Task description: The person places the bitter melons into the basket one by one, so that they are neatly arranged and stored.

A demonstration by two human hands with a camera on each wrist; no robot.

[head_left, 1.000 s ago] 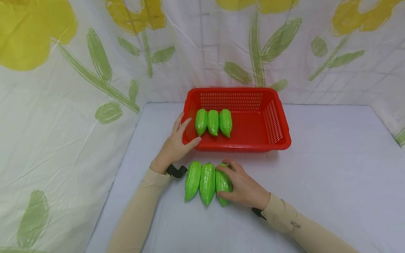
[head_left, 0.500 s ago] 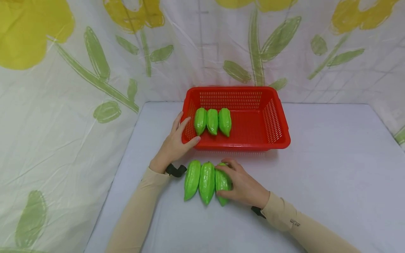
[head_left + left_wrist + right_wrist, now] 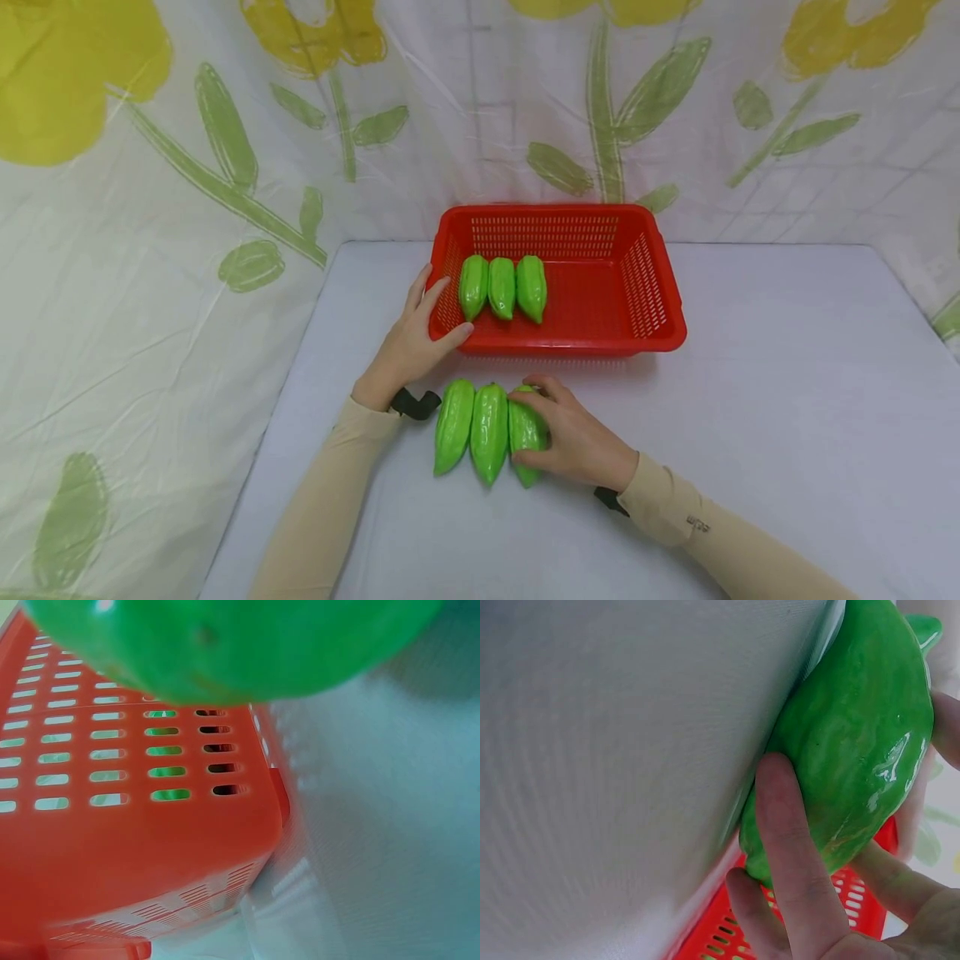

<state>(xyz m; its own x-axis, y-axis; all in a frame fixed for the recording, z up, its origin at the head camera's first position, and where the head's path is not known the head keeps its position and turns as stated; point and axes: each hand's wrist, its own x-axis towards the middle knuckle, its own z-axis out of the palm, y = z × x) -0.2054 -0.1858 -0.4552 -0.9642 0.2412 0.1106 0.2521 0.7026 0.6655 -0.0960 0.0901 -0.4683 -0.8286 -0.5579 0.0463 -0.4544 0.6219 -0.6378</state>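
Observation:
In the head view, my left hand [image 3: 412,343] rests at the left front corner of a red basket [image 3: 577,342], its fingers spread along the left rim and its thumb on the front rim. My right hand [image 3: 581,442] has thumb and fingers around the rightmost of three glossy green, ridged, pointed fruits on the table. This held fruit [image 3: 855,742] lies against the white tabletop in the right wrist view. Beside it are the middle fruit [image 3: 490,433] and the left fruit [image 3: 454,427], side by side. Three similar fruits [image 3: 502,287] lie in a row in the basket's left part.
The basket stands at the back of the white table [image 3: 780,375], close to a flower-printed curtain [image 3: 480,125]. Bare basket floor [image 3: 585,296] shows right of the row. A dark strap [image 3: 416,405] sits at the left wrist, near the left fruit.
The head view shifts very slightly. Both hands, the basket and the fruits otherwise keep their places.

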